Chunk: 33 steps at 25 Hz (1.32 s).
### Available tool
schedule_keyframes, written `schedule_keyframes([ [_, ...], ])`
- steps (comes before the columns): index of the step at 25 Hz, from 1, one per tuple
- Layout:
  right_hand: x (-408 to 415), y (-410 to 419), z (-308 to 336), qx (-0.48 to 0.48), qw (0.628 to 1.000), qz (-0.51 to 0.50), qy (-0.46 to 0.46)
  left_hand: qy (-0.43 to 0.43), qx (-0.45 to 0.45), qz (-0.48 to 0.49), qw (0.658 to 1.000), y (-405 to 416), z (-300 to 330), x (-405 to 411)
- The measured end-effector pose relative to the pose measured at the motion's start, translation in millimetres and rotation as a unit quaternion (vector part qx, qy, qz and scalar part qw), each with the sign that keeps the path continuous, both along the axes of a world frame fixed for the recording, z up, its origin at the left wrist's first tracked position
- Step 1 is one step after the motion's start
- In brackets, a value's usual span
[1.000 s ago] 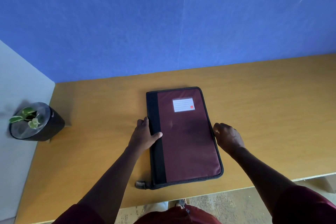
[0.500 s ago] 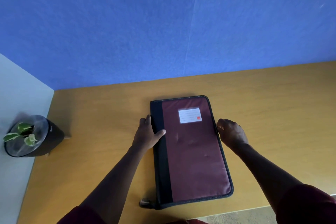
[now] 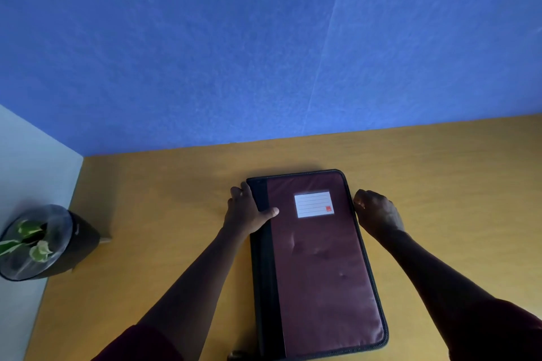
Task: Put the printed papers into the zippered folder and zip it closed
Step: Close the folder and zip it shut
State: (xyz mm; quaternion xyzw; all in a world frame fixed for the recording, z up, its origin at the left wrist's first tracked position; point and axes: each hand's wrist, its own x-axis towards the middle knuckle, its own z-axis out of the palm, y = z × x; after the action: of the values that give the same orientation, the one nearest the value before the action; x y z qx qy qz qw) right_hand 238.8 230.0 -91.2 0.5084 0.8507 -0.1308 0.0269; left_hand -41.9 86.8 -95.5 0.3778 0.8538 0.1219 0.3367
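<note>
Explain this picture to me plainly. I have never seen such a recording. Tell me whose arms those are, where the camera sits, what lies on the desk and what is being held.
There is no machine here: a person wears one wide-angle camera on the head, looking forward and down, so the two arms belong to the wearer. On the wooden desk, against a blue wall, lies a maroon zippered folder with a black spine and a white label; its cover is down. The left hand grips the spine edge, thumb lying on the cover. The right hand is curled at the folder's right edge, where the zip runs; whether it pinches the zip pull cannot be seen. No loose papers are in view. At far left stands a small potted plant.
</note>
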Motion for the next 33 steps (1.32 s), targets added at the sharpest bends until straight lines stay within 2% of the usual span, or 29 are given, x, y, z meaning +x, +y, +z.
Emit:
schedule_keyframes([
  [14, -45, 68, 1, 0.022, 0.997, 0.052, -0.051, 0.020, -0.021, -0.006, 1.000, 9, 4, -2],
  [21, -82, 108, 4, -0.013, 0.978, 0.172, -0.116, 0.007, -0.015, 0.007, 1.000, 10, -2, -4],
  [26, -102, 119, 5, -0.039, 0.964, 0.238, -0.112, -0.008, -0.005, 0.018, 1.000, 8, -6, -6],
  [29, -110, 123, 7, -0.082, 0.968, 0.210, -0.110, -0.009, -0.001, 0.023, 1.000, 8, -7, -7],
  [33, -121, 133, 14, -0.192, 0.959, 0.122, -0.172, -0.010, 0.004, 0.028, 1.000, 7, -7, -6],
])
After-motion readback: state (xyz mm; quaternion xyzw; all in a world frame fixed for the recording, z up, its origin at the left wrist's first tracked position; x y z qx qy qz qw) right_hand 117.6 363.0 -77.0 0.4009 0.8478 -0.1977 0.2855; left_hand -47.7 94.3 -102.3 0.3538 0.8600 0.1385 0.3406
